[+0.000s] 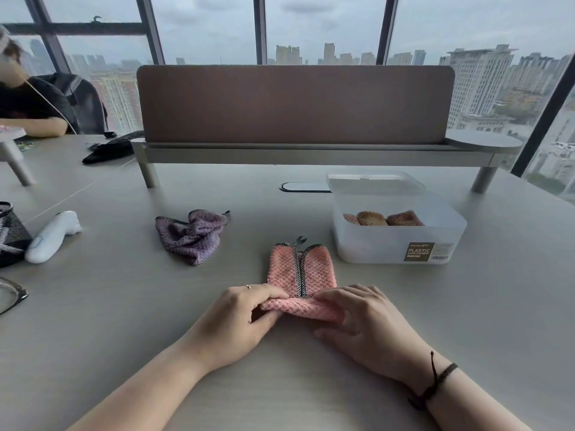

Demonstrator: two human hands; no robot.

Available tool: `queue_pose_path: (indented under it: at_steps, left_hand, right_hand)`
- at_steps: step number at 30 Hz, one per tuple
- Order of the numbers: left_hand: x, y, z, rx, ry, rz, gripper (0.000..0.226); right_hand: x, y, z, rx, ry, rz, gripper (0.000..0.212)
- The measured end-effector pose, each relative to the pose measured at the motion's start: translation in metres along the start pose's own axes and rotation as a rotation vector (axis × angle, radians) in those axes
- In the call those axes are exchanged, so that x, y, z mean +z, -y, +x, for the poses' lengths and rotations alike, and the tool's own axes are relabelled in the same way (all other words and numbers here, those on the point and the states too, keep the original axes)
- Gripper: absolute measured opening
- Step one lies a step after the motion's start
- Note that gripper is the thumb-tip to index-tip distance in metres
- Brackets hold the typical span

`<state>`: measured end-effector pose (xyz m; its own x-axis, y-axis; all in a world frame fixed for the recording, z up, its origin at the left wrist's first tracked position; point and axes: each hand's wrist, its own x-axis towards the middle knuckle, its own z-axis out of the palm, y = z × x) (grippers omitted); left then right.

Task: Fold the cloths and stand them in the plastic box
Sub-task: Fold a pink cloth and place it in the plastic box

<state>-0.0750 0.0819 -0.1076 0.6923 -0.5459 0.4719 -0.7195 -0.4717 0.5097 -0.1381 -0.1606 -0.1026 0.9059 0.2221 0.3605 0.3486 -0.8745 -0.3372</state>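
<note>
Head view. Pink cloth (301,275) lies at lower centre of the frame on the grey counter (124,306), its two side flaps folded inward so the dark-trimmed edges meet along the middle, hanging loop at the far end. Near edge of the cloth is rolled up. Left hand (239,318) pinches that rolled edge at its left end, fingers curled over the top, thumb beneath. Right hand (364,318) grips the right end the same way, fingers bent onto the fold; a dark cord sits on that wrist.

Plastic box (399,241), translucent, stands right of centre, just beside the pink cloth's far right corner. Three folded cloths (384,218) stand inside it, tops showing.

Purple cloth (191,234), crumpled and unfolded, lies left of centre, apart from the pink one.

White handheld device (53,236) lies at left edge, beside a black mesh basket (11,234).
</note>
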Motion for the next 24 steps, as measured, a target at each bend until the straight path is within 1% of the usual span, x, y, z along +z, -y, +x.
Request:
queue_pose_path:
  at_steps: [3,7,12,15,18,20,24]
  left_hand:
    - [-0.001,-0.001,0.001,-0.003,-0.027,-0.006,0.019]
    - [-0.002,0.000,0.002,-0.052,-0.066,-0.012,0.013]
    - [-0.002,-0.003,0.003,-0.110,-0.091,-0.050,0.007]
    - [0.000,-0.002,0.004,-0.154,-0.118,-0.100,0.017]
    - [0.004,0.001,0.007,-0.211,-0.128,-0.159,0.013]
    - [0.006,0.002,0.008,-0.229,-0.127,-0.124,0.015]
    - [0.007,0.007,0.006,-0.267,-0.121,-0.032,0.033]
  right_hand:
    - [0.002,-0.002,0.001,0.017,-0.064,-0.032,0.032]
    - [0.001,-0.005,0.000,0.096,-0.148,0.030,0.021]
    - [-0.002,-0.006,0.002,0.198,-0.154,0.167,0.022]
    - [-0.003,-0.004,0.002,0.263,-0.137,0.282,0.027]
    - [-0.003,0.000,0.006,0.304,-0.127,0.375,0.027]
    - [-0.003,0.001,0.009,0.321,-0.126,0.395,0.028]
    - [0.000,0.000,0.012,0.359,-0.099,0.345,0.028]
